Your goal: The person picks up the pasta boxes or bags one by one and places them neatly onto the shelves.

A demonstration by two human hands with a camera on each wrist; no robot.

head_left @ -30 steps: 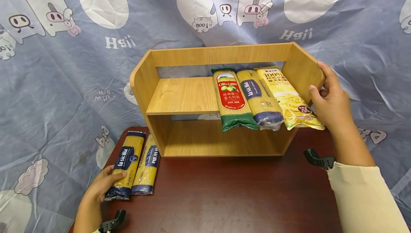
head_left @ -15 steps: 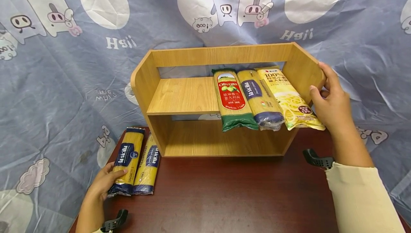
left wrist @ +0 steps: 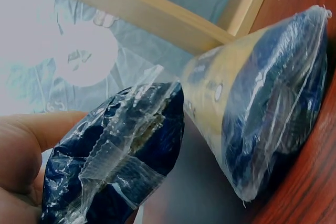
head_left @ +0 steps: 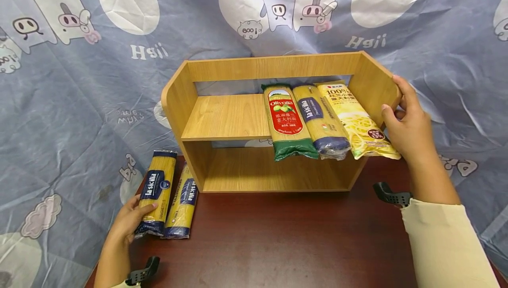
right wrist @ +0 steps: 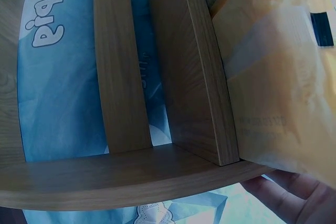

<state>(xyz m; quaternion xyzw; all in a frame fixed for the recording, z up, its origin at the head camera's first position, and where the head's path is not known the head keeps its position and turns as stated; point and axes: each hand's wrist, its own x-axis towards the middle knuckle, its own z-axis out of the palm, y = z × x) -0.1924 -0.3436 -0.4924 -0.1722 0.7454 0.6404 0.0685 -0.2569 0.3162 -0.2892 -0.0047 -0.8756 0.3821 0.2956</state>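
At the lower left in the head view, my left hand (head_left: 128, 220) grips a blue-and-yellow spaghetti pack (head_left: 158, 180) by its near part. The left wrist view shows its crumpled dark end (left wrist: 118, 156) raised beside a second pack (left wrist: 231, 98), which lies on the table. My right hand (head_left: 412, 125) holds the right side panel of the wooden shelf (head_left: 274, 68), fingers outside and thumb at the front edge. Beside the thumb, on the upper board, lies a yellow pasta pack (head_left: 353, 120), then a blue-banded pack (head_left: 321, 122) and a green-and-red pack (head_left: 287, 122).
Left of the green-and-red pack is bare upper board (head_left: 228, 118). Below it runs the lower board (head_left: 274, 171). The shelf stands on a dark red table (head_left: 278, 239), with a patterned cloth (head_left: 119, 80) hanging behind and at the sides.
My left hand and the gripped pack have shifted slightly away from me, and the pack's far end sits higher in view. My right hand and the shelf have stayed in place.
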